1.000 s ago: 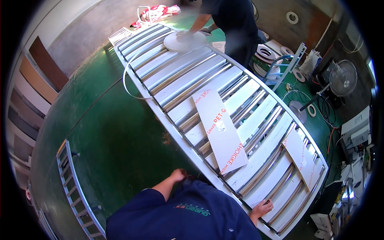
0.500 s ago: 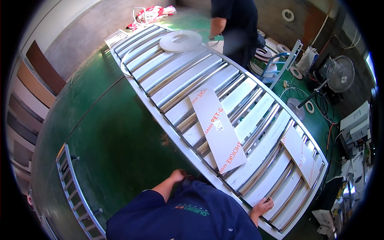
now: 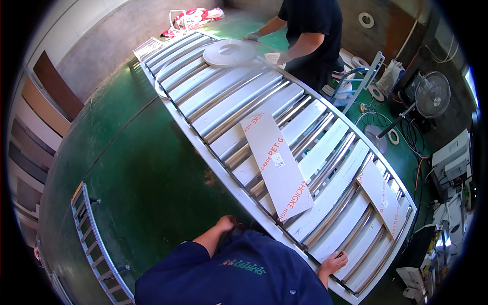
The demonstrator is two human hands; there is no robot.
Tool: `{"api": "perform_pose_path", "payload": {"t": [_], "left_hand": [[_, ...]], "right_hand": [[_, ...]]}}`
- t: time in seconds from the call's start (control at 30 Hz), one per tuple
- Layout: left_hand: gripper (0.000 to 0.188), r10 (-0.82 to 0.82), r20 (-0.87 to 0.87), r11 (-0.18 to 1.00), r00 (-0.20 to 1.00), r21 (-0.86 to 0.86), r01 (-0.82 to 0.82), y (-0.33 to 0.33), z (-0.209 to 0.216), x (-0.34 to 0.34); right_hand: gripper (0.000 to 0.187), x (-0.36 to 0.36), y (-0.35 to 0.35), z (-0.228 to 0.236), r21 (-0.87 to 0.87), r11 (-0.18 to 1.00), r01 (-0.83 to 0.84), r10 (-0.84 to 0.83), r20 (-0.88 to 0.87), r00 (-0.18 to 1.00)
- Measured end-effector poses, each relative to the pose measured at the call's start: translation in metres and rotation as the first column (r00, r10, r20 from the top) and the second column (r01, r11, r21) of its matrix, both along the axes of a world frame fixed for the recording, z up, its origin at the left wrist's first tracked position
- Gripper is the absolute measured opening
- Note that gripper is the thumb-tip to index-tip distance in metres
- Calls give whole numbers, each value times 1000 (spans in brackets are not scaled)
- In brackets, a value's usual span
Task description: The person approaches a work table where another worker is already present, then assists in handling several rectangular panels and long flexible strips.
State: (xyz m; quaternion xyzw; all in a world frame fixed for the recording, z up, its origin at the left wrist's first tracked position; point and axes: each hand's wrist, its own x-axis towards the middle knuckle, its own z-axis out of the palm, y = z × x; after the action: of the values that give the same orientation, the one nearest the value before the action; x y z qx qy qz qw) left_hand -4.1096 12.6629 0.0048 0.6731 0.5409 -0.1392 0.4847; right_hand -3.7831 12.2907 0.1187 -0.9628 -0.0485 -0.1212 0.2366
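At near edge of long white slatted metal frame (image 3: 284,137) on green floor (image 3: 127,168), left hand (image 3: 225,222) and right hand (image 3: 334,263) resting open on rim, white protective film strip (image 3: 277,162) half peeled, more remaining.

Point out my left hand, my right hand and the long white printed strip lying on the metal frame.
left hand (image 3: 225,222), head view, on the knuckles at the frame's near edge.
right hand (image 3: 334,263), head view, on the back of the hand.
long white strip (image 3: 277,163), head view, on its middle.
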Motion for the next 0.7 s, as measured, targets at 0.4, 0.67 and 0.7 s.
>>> {"api": "perform_pose_path", "payload": {"t": [0.4,0.67,0.7], "left_hand": [[38,14,58,1000,998,5,-14,4,-2,-5],[35,-11,50,1000,999,29,10,7,0,-4],[35,-8,53,1000,999,25,7,7,1,-3]], "right_hand": [[30,4,-5,-7,-19,1000,-8,8,4,1000],[29,4,-3,-4,-29,999,-24,24,26,999],[29,4,-4,-5,-26,999,-20,21,24,999]]}}
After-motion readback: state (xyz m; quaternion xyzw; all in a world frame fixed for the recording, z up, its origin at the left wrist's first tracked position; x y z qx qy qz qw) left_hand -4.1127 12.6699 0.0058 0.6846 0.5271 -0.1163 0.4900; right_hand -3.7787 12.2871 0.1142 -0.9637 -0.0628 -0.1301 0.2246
